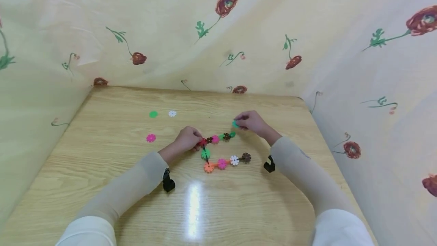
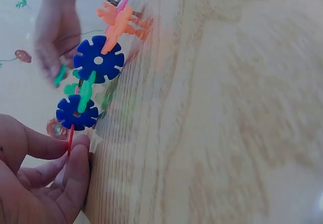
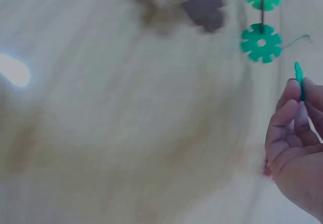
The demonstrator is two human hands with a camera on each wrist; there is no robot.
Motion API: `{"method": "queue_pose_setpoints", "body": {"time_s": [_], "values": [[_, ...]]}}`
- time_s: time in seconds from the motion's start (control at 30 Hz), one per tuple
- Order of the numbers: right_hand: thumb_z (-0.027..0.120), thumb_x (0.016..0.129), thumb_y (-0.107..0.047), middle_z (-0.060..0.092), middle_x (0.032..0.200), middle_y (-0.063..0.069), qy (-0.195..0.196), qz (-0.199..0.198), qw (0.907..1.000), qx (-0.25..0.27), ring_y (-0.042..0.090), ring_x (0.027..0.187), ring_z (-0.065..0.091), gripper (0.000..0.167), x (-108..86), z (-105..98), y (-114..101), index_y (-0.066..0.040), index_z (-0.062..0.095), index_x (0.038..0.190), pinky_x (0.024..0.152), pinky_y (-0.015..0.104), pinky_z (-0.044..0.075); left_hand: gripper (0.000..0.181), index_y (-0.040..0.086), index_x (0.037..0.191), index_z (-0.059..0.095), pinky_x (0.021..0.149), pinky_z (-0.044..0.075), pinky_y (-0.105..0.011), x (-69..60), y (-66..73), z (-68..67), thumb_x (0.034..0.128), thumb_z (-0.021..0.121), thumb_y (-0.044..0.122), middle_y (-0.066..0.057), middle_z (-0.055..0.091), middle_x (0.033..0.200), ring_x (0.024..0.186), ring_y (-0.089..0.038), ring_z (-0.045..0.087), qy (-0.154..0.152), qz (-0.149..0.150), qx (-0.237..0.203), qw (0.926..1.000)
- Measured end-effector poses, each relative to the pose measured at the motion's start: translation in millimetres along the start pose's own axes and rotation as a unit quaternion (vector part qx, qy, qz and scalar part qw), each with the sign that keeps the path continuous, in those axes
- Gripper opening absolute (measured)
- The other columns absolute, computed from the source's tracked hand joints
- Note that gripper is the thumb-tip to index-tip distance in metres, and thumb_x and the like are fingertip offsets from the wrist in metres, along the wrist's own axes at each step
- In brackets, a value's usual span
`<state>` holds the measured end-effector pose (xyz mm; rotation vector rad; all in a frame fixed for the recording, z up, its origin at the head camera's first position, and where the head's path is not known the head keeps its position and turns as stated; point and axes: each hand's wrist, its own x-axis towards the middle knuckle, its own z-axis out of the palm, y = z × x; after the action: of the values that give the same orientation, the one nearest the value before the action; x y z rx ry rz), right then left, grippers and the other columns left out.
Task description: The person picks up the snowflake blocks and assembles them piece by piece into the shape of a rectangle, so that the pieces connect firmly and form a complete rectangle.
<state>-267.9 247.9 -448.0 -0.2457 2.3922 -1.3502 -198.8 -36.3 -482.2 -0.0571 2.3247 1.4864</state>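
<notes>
Notched plastic discs are joined slot to slot into a bent chain with two arms. My left hand [image 1: 187, 139] pinches the red disc [image 2: 70, 140] at the chain's upper corner. From there one arm runs right to a green disc [image 3: 261, 43]. The other goes down to an orange disc [image 1: 208, 167], then right past a pink disc [image 1: 222, 163] and a white one to a brown disc [image 1: 246, 157]. Just above and right of the upper arm's end, my right hand [image 1: 252, 122] holds a loose teal-green disc [image 3: 299, 75] between thumb and fingers, apart from the chain.
Left of the chain lie a loose green disc [image 1: 153, 114], a white disc [image 1: 172, 113] and a pink disc [image 1: 151, 138] on the wooden table [image 1: 136, 215]. A flower-patterned cloth [image 1: 170, 29] hangs behind the table and along its sides.
</notes>
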Motion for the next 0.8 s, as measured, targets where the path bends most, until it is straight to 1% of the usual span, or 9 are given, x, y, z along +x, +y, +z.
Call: {"method": "queue_pose_setpoints", "body": {"time_s": [0.13,0.3,0.4,0.5,0.6,0.63,0.67,0.73,0.8], "values": [[0.063,0.099,-0.005,0.069,0.099,0.014,0.002,0.040,0.9981,0.045,0.023,0.085,0.068,0.021,-14.9,-3.2,22.2,0.007,0.064,0.116,0.075,0.032,0.059,0.010,0.000,0.101,0.070,0.055,0.057,-0.028,3.1,2.1,0.2,0.0990,0.062,0.005,-0.013,0.069,0.086,0.066,-0.020,0.065,0.012,0.003,-0.006,0.9999],[0.063,0.097,-0.001,0.070,0.097,0.017,0.023,0.076,0.9931,0.087,0.020,0.080,0.070,0.020,-25.3,5.7,29.8,0.008,0.063,0.115,0.070,0.028,0.059,0.009,0.001,0.101,0.070,0.054,0.056,-0.028,6.8,3.5,-0.2,0.0991,0.062,0.006,-0.012,0.069,0.086,0.064,-0.020,0.064,0.033,0.007,-0.001,0.9994],[0.064,0.096,0.000,0.070,0.097,0.016,0.036,0.081,0.9917,0.093,0.019,0.078,0.071,0.021,-25.6,9.8,28.6,0.009,0.062,0.115,0.069,0.026,0.059,0.010,0.001,0.101,0.070,0.054,0.056,-0.027,7.1,5.4,-2.2,0.0988,0.063,0.008,-0.011,0.069,0.085,0.064,-0.019,0.064,0.038,0.014,0.022,0.9989],[0.064,0.096,0.001,0.069,0.097,0.015,0.041,0.084,0.9909,0.096,0.018,0.077,0.070,0.021,-25.2,11.6,28.5,0.009,0.062,0.115,0.067,0.025,0.058,0.013,0.003,0.101,0.070,0.055,0.053,-0.027,6.0,10.4,-2.2,0.0997,0.062,0.013,-0.009,0.069,0.085,0.066,-0.018,0.063,0.040,0.031,0.074,0.9960],[0.064,0.096,0.001,0.069,0.097,0.015,0.041,0.085,0.9903,0.101,0.018,0.076,0.071,0.022,-24.8,12.1,29.8,0.010,0.062,0.116,0.067,0.025,0.058,0.021,0.004,0.106,0.070,0.060,0.052,-0.030,6.3,19.1,3.2,0.1012,0.059,0.020,-0.007,0.069,0.089,0.071,-0.018,0.062,0.048,0.059,0.141,0.9871],[0.064,0.096,0.001,0.069,0.097,0.015,0.042,0.086,0.9900,0.104,0.018,0.076,0.071,0.023,-24.7,12.1,30.7,0.010,0.062,0.117,0.066,0.025,0.059,0.023,0.004,0.108,0.070,0.062,0.053,-0.031,7.1,22.7,7.0,0.1010,0.059,0.023,-0.008,0.070,0.093,0.071,-0.019,0.063,0.050,0.070,0.162,0.9831],[0.064,0.096,0.000,0.069,0.098,0.015,0.042,0.088,0.9894,0.107,0.018,0.076,0.071,0.023,-24.7,12.0,31.8,0.009,0.062,0.117,0.066,0.025,0.059,0.026,0.004,0.113,0.070,0.066,0.054,-0.033,8.1,26.8,11.7,0.1003,0.059,0.025,-0.008,0.070,0.100,0.077,-0.020,0.064,0.051,0.083,0.182,0.9785],[0.064,0.096,0.000,0.070,0.097,0.015,0.043,0.090,0.9882,0.116,0.018,0.076,0.071,0.023,-24.7,11.8,34.4,0.009,0.062,0.118,0.066,0.025,0.059,0.035,0.006,0.121,0.068,0.074,0.056,-0.036,10.1,36.4,24.0,0.0983,0.064,0.032,-0.009,0.069,0.112,0.089,-0.023,0.066,0.045,0.110,0.230,0.9659],[0.064,0.097,0.000,0.070,0.097,0.016,0.047,0.095,0.9871,0.120,0.018,0.075,0.071,0.023,-24.8,11.9,36.2,0.009,0.062,0.118,0.065,0.024,0.058,0.044,0.009,0.127,0.067,0.082,0.056,-0.040,13.0,44.7,38.5,0.0950,0.070,0.039,-0.008,0.066,0.121,0.101,-0.026,0.064,0.038,0.147,0.280,0.9478]]}}
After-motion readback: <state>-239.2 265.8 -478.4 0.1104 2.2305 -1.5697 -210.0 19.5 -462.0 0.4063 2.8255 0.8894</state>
